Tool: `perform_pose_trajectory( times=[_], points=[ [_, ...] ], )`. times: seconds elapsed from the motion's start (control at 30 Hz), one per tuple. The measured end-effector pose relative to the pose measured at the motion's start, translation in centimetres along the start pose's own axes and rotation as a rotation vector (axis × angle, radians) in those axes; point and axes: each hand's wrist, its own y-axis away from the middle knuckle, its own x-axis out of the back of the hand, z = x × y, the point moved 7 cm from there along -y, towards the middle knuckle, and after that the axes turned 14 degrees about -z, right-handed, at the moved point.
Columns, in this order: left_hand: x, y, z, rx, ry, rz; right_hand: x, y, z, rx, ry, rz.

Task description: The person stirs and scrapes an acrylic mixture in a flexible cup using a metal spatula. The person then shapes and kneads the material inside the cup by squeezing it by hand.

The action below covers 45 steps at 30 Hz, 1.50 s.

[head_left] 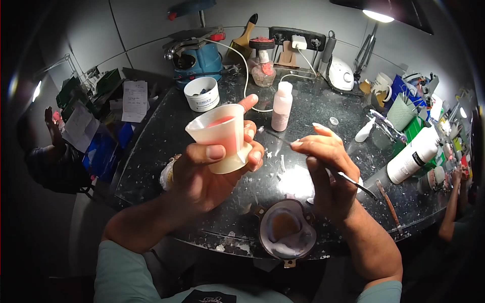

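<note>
My left hand grips a translucent white mixing cup, tilted slightly, with pink material inside it. A slim metal spatula-like instrument lies between the fingers of my right hand; its thin front end points toward the cup but stays apart from it. Below and between my hands, near the bench edge, sits a metal flask half filled with pale plaster around a brownish hollow. Beyond the cup stands an uncapped plastic bottle of pinkish contents.
The dark speckled bench carries white scraps. A white tub, a blue machine and a glass jar stand behind. On the right are a white bottle and a brown-handled tool. Other people's arms show at both sides.
</note>
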Motion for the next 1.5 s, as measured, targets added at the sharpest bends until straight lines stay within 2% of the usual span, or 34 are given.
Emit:
perform_pose_trajectory(
  times=[0.07,0.2,0.3,0.37,0.43,0.53,0.67,0.8,0.93,1.1,1.17,1.27,1.37,1.5],
  points=[
    [0.2,-0.1,-0.2,0.016,-0.012,-0.01,0.3,0.0,0.0,0.01,-0.023,0.076],
    [0.8,0.2,-0.7,0.039,-0.039,0.015,0.0,-0.7,-1.7,0.05,-0.086,0.012],
    [0.6,0.1,-0.7,0.028,-0.039,0.01,-0.5,-0.5,0.0,-0.091,0.041,-0.034],
    [0.5,0.1,-0.7,0.034,-0.04,0.02,-0.3,0.2,1.9,-0.168,-0.011,0.026],
    [0.6,0.2,-0.8,0.056,-0.049,0.047,-0.1,0.8,2.9,-0.292,-0.23,0.128],
    [1.1,0.3,-1.5,0.129,-0.082,0.081,-0.1,0.9,3.0,-0.321,-0.304,0.163],
    [0.8,0.6,-2.4,0.207,-0.045,0.035,-0.3,0.4,2.3,-0.242,-0.255,0.084],
    [0.7,0.4,-2.2,0.192,-0.036,0.013,-0.7,-0.1,1.9,-0.188,-0.168,0.01],
    [1.1,0.3,-1.3,0.114,-0.052,0.099,-0.3,1.3,2.8,-0.372,-0.39,0.091],
    [1.4,0.4,-1.4,0.137,-0.212,0.115,0.4,0.8,2.8,-0.318,-0.408,0.249],
    [0.7,0.4,-1.3,0.173,-0.453,0.081,0.7,0.5,2.3,-0.292,-0.413,0.297],
    [1.0,1.1,-1.7,0.211,-0.612,0.133,1.1,0.7,1.2,-0.113,-0.307,0.181],
    [0.8,1.1,-1.4,0.188,-0.685,0.144,0.9,0.7,0.6,0.001,-0.327,0.17],
    [0.3,1.2,-1.5,0.198,-0.689,0.174,0.7,0.5,0.3,-0.006,-0.233,0.09]
  ],
)
